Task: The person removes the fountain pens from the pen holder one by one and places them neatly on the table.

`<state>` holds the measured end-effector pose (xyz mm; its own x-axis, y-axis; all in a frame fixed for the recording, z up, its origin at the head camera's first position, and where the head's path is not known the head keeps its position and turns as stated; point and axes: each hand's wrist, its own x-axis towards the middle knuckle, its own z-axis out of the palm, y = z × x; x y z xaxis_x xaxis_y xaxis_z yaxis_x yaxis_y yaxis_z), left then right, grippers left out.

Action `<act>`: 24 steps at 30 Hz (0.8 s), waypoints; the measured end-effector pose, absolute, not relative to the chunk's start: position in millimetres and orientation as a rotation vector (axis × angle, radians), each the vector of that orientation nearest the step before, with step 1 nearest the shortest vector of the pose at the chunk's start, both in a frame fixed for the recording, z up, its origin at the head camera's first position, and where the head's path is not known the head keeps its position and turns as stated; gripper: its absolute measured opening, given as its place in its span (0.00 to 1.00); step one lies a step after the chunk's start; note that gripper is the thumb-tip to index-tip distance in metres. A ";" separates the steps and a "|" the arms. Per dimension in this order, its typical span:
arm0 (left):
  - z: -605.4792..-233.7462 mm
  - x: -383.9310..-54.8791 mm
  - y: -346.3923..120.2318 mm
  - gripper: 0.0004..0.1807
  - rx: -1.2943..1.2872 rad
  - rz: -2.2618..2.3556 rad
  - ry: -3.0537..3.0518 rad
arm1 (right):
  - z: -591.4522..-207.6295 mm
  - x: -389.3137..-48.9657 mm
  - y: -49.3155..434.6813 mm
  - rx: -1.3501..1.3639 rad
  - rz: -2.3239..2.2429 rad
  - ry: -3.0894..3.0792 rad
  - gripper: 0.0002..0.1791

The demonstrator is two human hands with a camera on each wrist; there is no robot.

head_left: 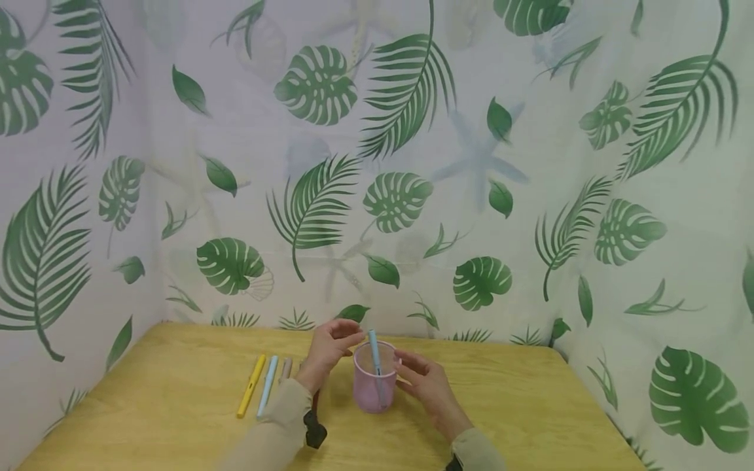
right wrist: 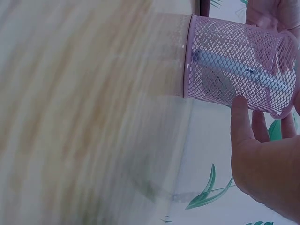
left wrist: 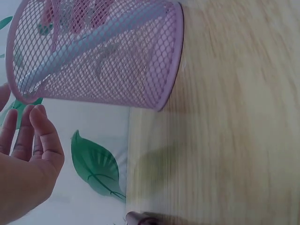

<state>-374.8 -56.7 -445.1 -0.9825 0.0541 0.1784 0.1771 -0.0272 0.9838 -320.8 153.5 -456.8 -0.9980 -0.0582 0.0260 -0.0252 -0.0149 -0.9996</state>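
Observation:
A pink mesh pen holder (head_left: 373, 394) stands upright on the table, and a light blue pen (head_left: 374, 347) leans inside it. My left hand (head_left: 331, 347) is raised beside the holder's left rim, its fingers loosely bent and holding nothing; in the left wrist view the fingertips (left wrist: 35, 112) are close to the rim. On the other side my right hand (head_left: 429, 386) holds the pen holder near its rim. In the right wrist view one finger (right wrist: 240, 110) rests along the mesh, while the thumb side is cut off by the frame edge.
Left of the holder lie a yellow pen (head_left: 251, 387), another light blue pen (head_left: 268, 386) and a greyish pen (head_left: 286, 367). A dark reddish pen (head_left: 315, 404) is partly hidden by my left wrist. Behind the wooden table (head_left: 518, 405) hangs a leaf-patterned curtain (head_left: 412, 275).

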 end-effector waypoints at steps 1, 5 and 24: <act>-445.6 -374.4 -54.7 0.17 -0.257 -2.187 -2.135 | -457.2 -320.9 153.6 -0.094 -2.222 2.185 0.23; -447.6 -373.5 -48.0 0.20 -0.298 -2.205 -2.157 | -459.6 -322.2 154.6 -0.102 -2.225 2.178 0.23; -451.4 -379.0 -42.8 0.19 -0.264 -2.159 -2.306 | -461.3 -322.7 154.0 -0.086 -2.220 2.190 0.24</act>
